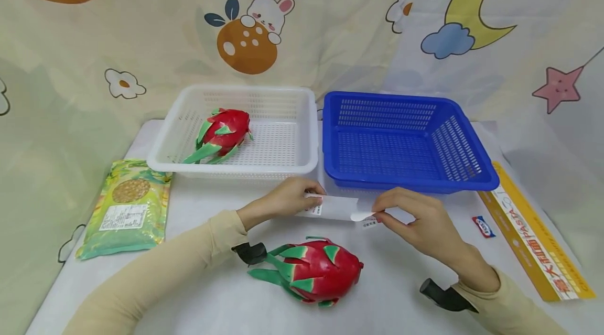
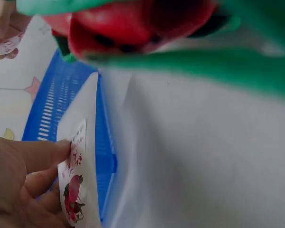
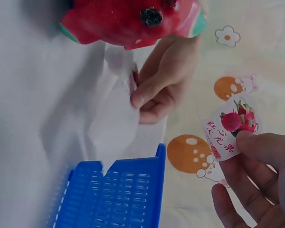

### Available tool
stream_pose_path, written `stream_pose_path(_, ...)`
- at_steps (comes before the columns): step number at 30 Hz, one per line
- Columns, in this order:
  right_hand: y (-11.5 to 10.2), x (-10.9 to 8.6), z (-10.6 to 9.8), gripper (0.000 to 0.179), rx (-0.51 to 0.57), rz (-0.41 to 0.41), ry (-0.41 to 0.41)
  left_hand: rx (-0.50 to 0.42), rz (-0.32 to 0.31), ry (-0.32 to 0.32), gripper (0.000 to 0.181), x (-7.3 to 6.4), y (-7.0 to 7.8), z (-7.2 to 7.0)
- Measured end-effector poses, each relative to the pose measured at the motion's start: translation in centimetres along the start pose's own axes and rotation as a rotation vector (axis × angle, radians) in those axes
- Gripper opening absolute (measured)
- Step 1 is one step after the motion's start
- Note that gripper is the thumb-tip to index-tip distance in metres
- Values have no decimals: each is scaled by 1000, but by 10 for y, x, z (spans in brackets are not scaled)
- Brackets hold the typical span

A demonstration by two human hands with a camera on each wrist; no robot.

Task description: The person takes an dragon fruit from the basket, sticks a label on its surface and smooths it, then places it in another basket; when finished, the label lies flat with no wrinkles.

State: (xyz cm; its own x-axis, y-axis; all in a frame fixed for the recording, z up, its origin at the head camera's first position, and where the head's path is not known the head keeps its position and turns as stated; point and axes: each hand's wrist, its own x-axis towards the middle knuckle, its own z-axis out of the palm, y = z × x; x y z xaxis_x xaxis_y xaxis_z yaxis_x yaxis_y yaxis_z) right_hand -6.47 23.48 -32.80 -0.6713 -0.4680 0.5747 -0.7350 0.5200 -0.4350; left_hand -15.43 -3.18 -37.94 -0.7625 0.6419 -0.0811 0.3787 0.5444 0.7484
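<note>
My left hand pinches one end of a white strip of sticker backing. A label with a dragon fruit picture is on that strip by the thumb in the left wrist view. At the strip's other end, my right hand pinches a white sticker between thumb and finger. Its printed dragon fruit and red characters show in the right wrist view, where it looks apart from the strip. Below the hands, a red dragon fruit with green scales lies on the white table.
A white basket holds another dragon fruit. Beside it stands a blue basket. On the left lies a green-yellow food bag; on the right, a yellow pasta box and a small blue-red packet.
</note>
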Motion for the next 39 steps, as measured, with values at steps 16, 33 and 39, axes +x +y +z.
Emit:
stream_pose_path(16, -10, -11, 2, 18, 174, 499, 10, 40, 30, -59, 49, -23, 17, -11)
stream_pose_path(33, -44, -39, 24, 21, 664, 952, 15, -11, -33, -356, 67, -74, 37, 7)
stream_pose_path(39, -52, -47, 34, 26, 735, 974, -37, -37, -30, -337, 64, -76, 36, 10)
